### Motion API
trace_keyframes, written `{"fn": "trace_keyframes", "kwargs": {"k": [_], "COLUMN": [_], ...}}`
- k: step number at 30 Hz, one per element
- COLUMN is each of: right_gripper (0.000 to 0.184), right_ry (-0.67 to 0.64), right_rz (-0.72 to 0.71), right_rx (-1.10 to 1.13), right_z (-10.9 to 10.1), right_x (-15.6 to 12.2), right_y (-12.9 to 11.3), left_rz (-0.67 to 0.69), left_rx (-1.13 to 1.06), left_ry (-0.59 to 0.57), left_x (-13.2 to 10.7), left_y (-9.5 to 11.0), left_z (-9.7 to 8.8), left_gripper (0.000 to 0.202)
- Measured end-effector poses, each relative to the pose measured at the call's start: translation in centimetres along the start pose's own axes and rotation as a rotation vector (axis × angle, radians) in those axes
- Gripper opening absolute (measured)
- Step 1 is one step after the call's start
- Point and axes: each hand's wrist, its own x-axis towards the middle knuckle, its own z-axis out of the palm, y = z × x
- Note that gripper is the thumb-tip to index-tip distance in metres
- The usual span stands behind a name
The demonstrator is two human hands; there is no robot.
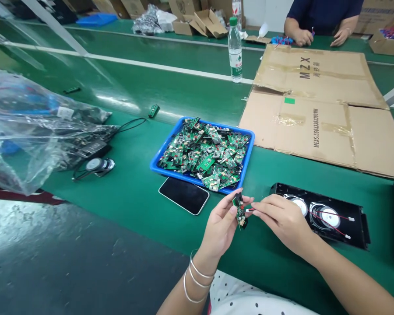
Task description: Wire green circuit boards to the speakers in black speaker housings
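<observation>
My left hand (223,224) grips a small green circuit board (240,211) between thumb and fingers, tilted up over the table's front part. Beside it, my right hand (284,221) pinches a thin wire with a small white connector (248,210), close to the board's edge; whether the connector touches a socket I cannot tell. Just beyond my right hand lies a black speaker housing (344,214) with two round white-centred speakers (330,216) and red-black leads. A blue tray (155,164) heaped with similar circuit boards (206,153) stands beyond my left hand.
A phone (184,195) lies against the tray's front. Flattened cardboard (328,118) covers the right back, near a water bottle (235,52). On the left are a plastic bag (26,131) and a loose speaker (96,165). Across the table, a person's hands (304,37) hold something small.
</observation>
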Motion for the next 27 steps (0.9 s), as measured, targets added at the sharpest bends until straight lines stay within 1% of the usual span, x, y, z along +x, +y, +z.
{"fn": "trace_keyframes", "kwargs": {"k": [7,11,13,15,19,23,27], "right_gripper": [0.012,0.012,0.012,0.016,0.024,0.031,0.035], "right_ry": [0.127,0.148,0.130,0.097,0.020,-0.029,-0.041], "right_rz": [0.110,0.174,0.240,0.310,0.416,0.553,0.690], "right_rx": [0.120,0.181,0.213,0.238,0.314,0.505,0.672], "right_z": [-0.4,-0.7,-0.9,-1.2,-1.5,-1.6,-1.5], "right_x": [-0.1,-0.1,-0.1,0.0,0.1,0.1,0.1], "right_y": [-1.3,-1.6,-1.7,-1.8,-2.0,-2.0,-1.9], "left_rz": [0.188,0.282,0.331,0.368,0.448,0.518,0.638], "left_rx": [0.063,0.119,0.175,0.239,0.326,0.416,0.533], "left_ry": [-0.129,-0.166,-0.173,-0.173,-0.197,-0.220,-0.259], "left_x": [-0.3,-0.5,-0.7,-0.9,-1.0,-0.9,-0.7], "left_y": [-0.8,-1.5,-1.8,-1.8,-1.5,-1.2,-1.1], "left_z": [0.9,1.0,1.1,1.3,1.9,2.1,2.2], "left_gripper": [0.033,0.036,0.037,0.037,0.034,0.034,0.036]}}
